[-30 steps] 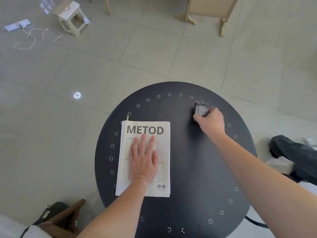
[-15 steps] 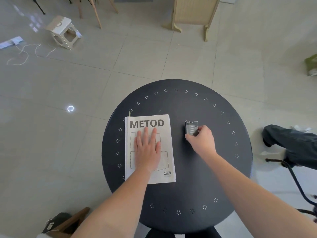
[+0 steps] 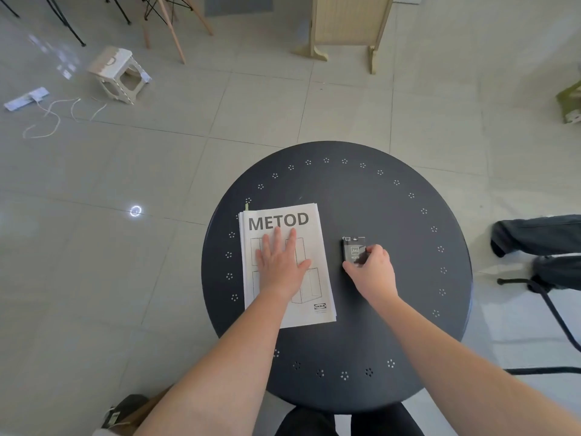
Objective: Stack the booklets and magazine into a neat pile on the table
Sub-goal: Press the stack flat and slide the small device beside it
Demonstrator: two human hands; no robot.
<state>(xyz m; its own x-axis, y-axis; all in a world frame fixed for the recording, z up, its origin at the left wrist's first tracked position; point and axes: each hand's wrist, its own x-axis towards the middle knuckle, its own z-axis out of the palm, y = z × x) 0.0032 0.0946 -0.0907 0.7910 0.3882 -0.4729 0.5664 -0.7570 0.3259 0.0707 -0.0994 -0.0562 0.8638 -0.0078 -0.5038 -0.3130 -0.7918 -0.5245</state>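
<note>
A: Two hands in view? Where's the pile?
B: Left hand flat, fingers spread, pressing METOD booklet pile near the round black tabletop's left edge. Right hand pinching small dark booklet mid-tabletop, just beside the pile.

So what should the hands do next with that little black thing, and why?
Probably slide the small black booklet left and lay it on the white pile. The right hand grips it, but it sits apart from the pile on the bare table. The left hand lies flat on the pile, which should keep it from shifting.
</note>
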